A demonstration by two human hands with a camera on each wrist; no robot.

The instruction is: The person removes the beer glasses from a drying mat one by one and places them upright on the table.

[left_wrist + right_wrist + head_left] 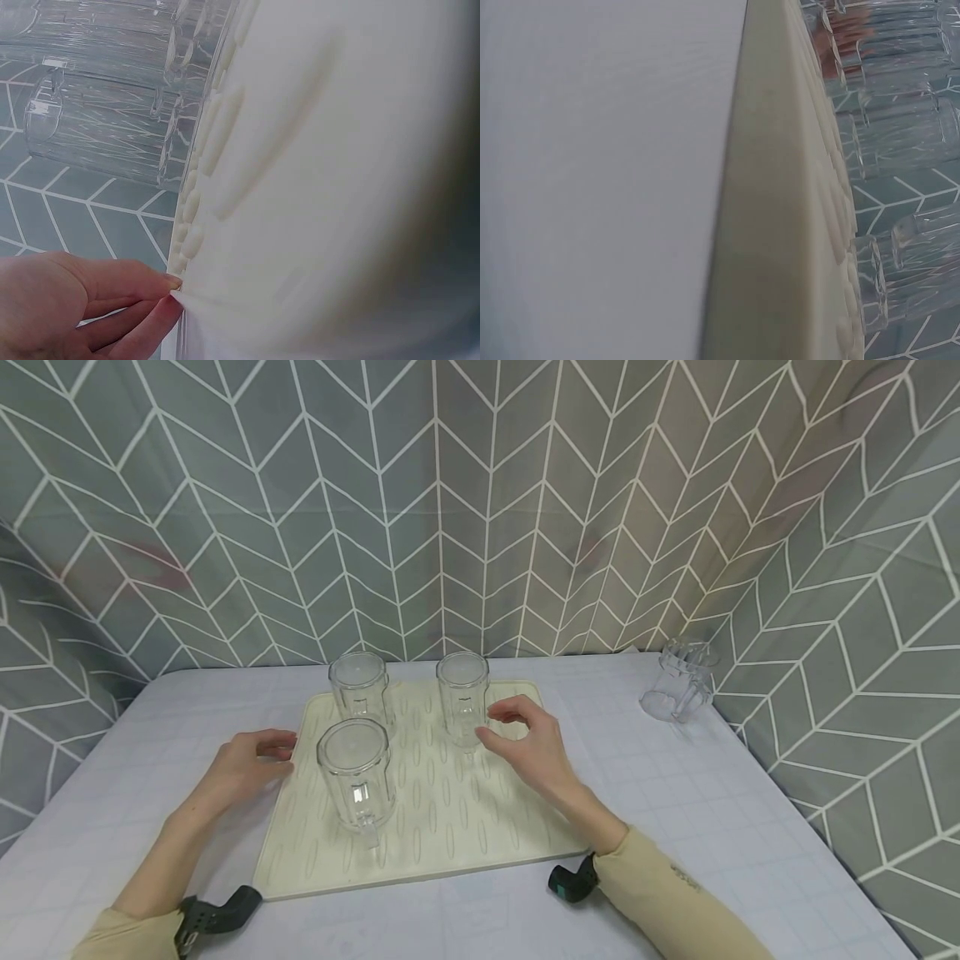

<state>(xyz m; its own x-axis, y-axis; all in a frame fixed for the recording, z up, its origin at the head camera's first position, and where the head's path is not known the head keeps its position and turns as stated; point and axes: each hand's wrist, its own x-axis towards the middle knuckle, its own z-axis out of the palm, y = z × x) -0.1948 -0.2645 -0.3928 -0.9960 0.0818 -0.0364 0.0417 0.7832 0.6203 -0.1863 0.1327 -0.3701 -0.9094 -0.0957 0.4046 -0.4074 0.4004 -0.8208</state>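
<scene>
Three clear glass mugs stand on a cream ribbed mat (420,852), their flat round ends up: a front-left mug (356,777), a back-left mug (358,689) and a back-right mug (461,697). My right hand (528,747) is just right of the back-right mug, thumb and fingers apart and bent toward it; a gap seems to remain. At the mat's left edge, my left hand (243,764) has its fingertips against the side of the mat. The left wrist view shows its thumb (150,281) at that edge. My right hand's own fingers are outside the right wrist view.
A clear glass vessel (678,681) with a handle stands at the back right of the white-covered table (622,727). Grey curtains (480,510) with white zigzag lines close off the back and right. A black wrist camera (573,881) sits at my right sleeve.
</scene>
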